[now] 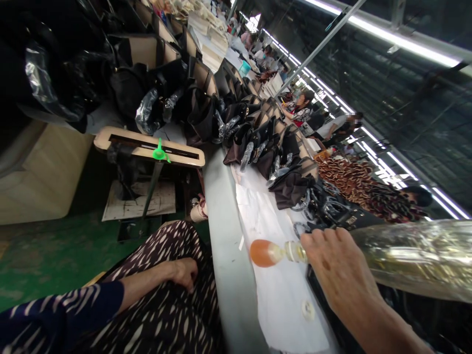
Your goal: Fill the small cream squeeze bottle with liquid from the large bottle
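Note:
My right hand (pixel 337 265) is closed around the neck of a large clear plastic bottle (pixel 416 258), which lies tilted almost level above the white paper (pixel 273 295). Pale yellowish liquid shows inside it. At the bottle's mouth is a rounded orange piece (pixel 262 253) with a clear narrow end; whether it is fixed on cannot be told. A round white cap-like disc (pixel 308 310) rests on the paper below. My left hand (pixel 186 274) lies on my patterned lap, fingers curled in, with nothing visible in them.
Black handbags (pixel 258 142) with plastic-wrapped handles crowd the grey table (pixel 224 221). To the left, a slotted wooden board (pixel 147 147) carries a green clip (pixel 160 151). Brown stacked pieces (pixel 354 179) lie farther right. Several people work in the background.

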The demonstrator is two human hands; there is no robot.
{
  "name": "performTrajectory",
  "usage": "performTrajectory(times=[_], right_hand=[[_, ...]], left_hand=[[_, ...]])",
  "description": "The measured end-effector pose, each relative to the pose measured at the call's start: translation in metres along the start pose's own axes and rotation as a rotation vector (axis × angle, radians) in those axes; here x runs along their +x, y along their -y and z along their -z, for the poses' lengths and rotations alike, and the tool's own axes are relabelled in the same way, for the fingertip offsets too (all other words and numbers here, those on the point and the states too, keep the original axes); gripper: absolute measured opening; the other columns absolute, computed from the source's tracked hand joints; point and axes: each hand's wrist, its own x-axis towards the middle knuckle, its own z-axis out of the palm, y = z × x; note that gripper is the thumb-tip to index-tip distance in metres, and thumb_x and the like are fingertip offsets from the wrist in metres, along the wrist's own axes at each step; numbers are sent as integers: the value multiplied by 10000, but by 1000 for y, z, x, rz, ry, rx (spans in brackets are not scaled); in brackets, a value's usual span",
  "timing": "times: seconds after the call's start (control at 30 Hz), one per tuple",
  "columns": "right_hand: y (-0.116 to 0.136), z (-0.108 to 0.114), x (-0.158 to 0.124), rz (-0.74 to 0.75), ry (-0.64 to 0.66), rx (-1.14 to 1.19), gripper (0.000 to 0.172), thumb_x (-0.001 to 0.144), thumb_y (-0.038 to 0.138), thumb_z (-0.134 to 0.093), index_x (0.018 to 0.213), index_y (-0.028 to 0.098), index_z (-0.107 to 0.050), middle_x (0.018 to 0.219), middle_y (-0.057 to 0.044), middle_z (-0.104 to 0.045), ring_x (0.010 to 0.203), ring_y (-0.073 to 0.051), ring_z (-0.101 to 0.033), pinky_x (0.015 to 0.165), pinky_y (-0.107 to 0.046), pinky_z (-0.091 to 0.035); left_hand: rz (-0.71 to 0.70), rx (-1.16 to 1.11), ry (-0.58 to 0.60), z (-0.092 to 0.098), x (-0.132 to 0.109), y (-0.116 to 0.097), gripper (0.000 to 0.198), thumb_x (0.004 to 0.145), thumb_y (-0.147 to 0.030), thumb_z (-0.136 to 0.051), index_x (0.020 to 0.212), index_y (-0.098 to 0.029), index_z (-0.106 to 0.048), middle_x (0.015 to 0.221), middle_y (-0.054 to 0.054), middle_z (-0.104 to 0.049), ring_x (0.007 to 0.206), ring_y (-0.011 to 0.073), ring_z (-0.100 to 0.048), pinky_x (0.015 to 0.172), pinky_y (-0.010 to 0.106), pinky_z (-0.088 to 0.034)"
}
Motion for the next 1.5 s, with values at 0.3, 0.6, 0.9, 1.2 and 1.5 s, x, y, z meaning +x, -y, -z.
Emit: performTrajectory(times=[0.3,0.6,0.9,1.2,1.5], right_hand=[[-2,-1,-3,-8,13,7,266,708,129,-688,974,143,-684,771,-74,-567,735,-289,-518,715,-418,-381],[-6,-7,-7,45,-64,-18,250,682,122,-663,931,142,-666,748,-74,-545,705,-285,-497,688,-416,-374],[-8,-10,-8,50,-100,-28,281,662,120,-662,942,134,-668,746,-77,-543,699,-287,-484,689,-412,-361],[-8,-14,-9,47,-172,-46,216,665,147,-679,881,147,-674,718,-70,-530,684,-288,-480,672,-409,-361],[-8,-11,-8,39,-110,-59,197,715,99,-609,897,138,-670,747,-90,-540,712,-297,-504,691,-424,-376]], left_hand=[[-15,-1,-9,-1,2,2,154,619,-306,-752,710,-187,-716,646,-26,-614,699,155,-573,556,220,-379],[-16,-15,-10,-2,3,4,146,600,-314,-755,670,-196,-705,624,-29,-612,694,162,-582,558,220,-397],[-33,-15,-1,-1,2,3,147,608,-309,-751,683,-190,-712,634,-25,-614,682,156,-572,560,224,-392],[-28,-9,3,-2,4,5,167,607,-326,-737,705,-192,-719,657,-17,-641,690,167,-587,576,229,-421],[-35,-13,0,-3,5,6,163,597,-338,-732,684,-201,-720,666,-13,-656,701,176,-598,611,235,-452]])
